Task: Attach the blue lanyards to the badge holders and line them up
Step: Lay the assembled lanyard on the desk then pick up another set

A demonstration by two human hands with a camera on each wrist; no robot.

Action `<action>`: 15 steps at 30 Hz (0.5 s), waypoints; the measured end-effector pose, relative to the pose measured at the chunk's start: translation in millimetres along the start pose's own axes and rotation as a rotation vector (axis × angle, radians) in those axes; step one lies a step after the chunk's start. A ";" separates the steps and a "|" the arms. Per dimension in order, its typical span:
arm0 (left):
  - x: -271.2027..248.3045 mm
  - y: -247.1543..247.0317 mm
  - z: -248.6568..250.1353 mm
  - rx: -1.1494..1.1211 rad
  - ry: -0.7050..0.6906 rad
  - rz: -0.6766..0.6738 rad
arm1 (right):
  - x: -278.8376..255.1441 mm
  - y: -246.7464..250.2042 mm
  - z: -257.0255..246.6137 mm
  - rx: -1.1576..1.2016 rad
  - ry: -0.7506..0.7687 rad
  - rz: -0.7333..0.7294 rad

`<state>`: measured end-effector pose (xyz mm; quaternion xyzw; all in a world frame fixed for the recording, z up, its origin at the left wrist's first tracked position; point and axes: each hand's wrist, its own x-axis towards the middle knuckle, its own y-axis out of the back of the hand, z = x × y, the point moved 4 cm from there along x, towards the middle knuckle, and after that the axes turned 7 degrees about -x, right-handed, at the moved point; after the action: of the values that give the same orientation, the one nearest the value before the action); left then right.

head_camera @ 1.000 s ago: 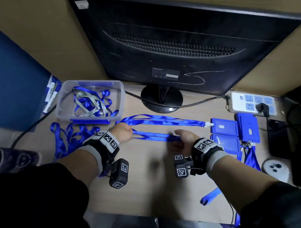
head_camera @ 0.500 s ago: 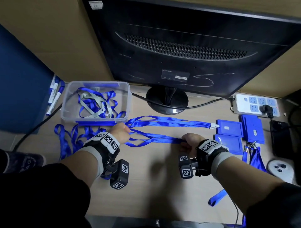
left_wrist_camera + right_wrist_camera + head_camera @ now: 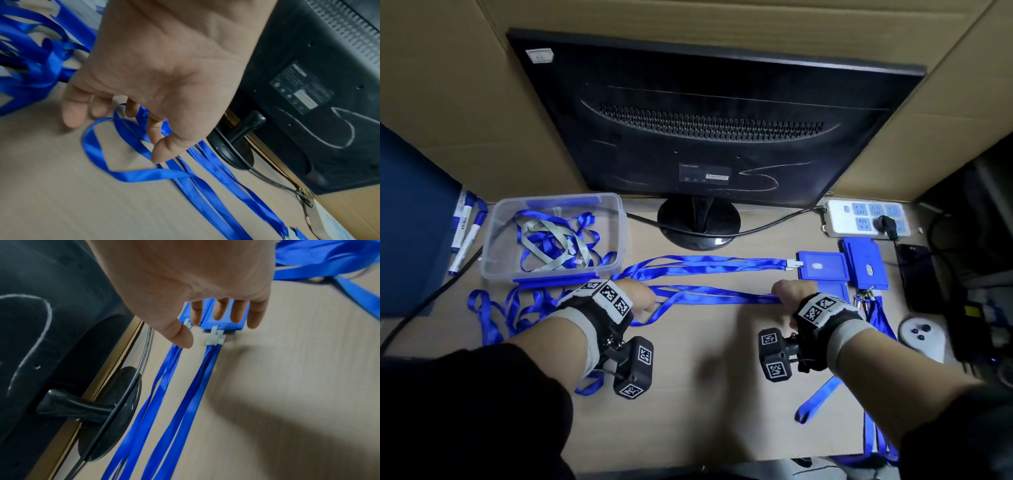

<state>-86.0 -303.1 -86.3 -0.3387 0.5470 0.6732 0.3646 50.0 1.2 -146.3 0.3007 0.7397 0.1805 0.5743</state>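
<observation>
Second lanyard (image 3: 715,298) lying left-to-right across mid-frame, parallel below the first lanyard (image 3: 705,265). Right hand (image 3: 791,294) over its clipped badge holder (image 3: 224,321), fingers spread, gripping nothing; left hand (image 3: 637,298) loosely curled over the loop end, grasp unclear.

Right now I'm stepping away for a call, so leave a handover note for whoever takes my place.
Left hand: relaxed, fingers on the loop end of the second lanyard.
Right hand: fingers straight, touching the second badge holder.
Done: two lanyards clipped to holders and laid side by side.
Left: straighten that loop, then do the stacked holders using the loose lanyards in the bin.
</observation>
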 end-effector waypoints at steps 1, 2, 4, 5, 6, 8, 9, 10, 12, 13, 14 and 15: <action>-3.0 -2.7 8.6 0.024 0.010 -0.021 | 8.6 4.4 4.4 0.015 0.036 0.019; -5.4 -4.5 16.5 0.054 -0.003 -0.037 | 10.6 10.2 6.7 0.024 0.063 0.053; -14.2 -6.9 37.6 0.023 -0.034 -0.030 | 14.6 19.7 15.4 0.006 0.062 0.089; -13.4 -9.9 45.3 0.000 -0.033 -0.028 | 14.9 26.7 17.7 -0.053 0.085 0.077; -9.5 -14.4 51.1 -0.047 -0.028 -0.028 | 6.2 38.9 19.7 -0.074 0.097 0.064; -5.3 -26.0 64.3 -0.211 -0.004 -0.064 | 3.3 52.2 26.9 -0.258 0.117 -0.043; -1.4 -32.2 70.6 -0.311 -0.005 -0.085 | -0.4 58.7 32.4 -0.261 0.105 -0.085; -1.3 -37.5 79.6 -0.397 -0.025 -0.122 | -0.5 64.0 40.9 -0.222 0.114 -0.101; -6.5 -46.5 100.7 -0.545 -0.060 -0.182 | 16.4 69.0 58.7 -0.078 0.028 -0.089; -7.5 -51.1 112.3 -0.588 -0.092 -0.200 | 13.7 72.8 60.6 -0.042 -0.006 -0.078; -11.9 -54.6 124.1 -0.615 -0.120 -0.224 | 9.6 76.7 60.7 -0.080 -0.015 -0.052; -13.8 -58.5 135.0 -0.632 -0.145 -0.246 | 7.5 86.4 61.3 -0.065 -0.020 0.025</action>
<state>-36.4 -164.1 -79.8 -0.4497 0.2392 0.7826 0.3578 128.1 66.5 -115.8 0.2930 0.7238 0.2087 0.5889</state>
